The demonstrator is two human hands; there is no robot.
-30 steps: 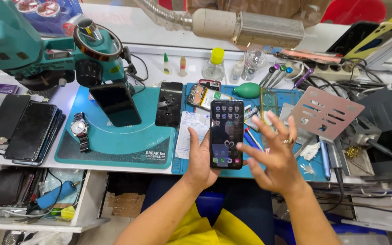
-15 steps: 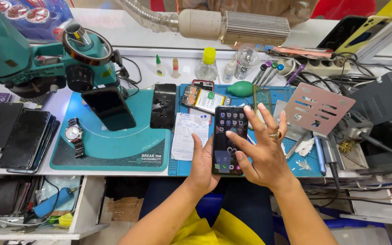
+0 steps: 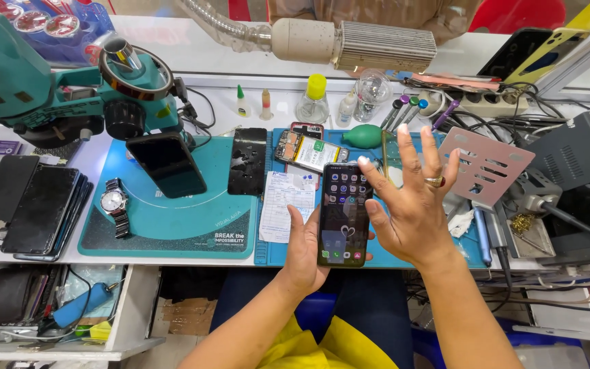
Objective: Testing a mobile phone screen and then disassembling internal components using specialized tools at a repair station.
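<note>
The left hand (image 3: 306,249) has its grip closed around a lit smartphone (image 3: 345,213), held upright over the front edge of the blue mat (image 3: 278,254) on the surface, while the right hand (image 3: 412,205), at three o'clock from the phone, has its grip wide, fingers spread, thumb and forefinger touching the phone's right edge. A white rectangular paper slip (image 3: 283,205) lies flat at nine o'clock from the phone. An opened phone with a green-and-white labelled battery (image 3: 311,152) lies at twelve o'clock, and a clear bottle with a yellow cap (image 3: 313,101) stands beyond it.
</note>
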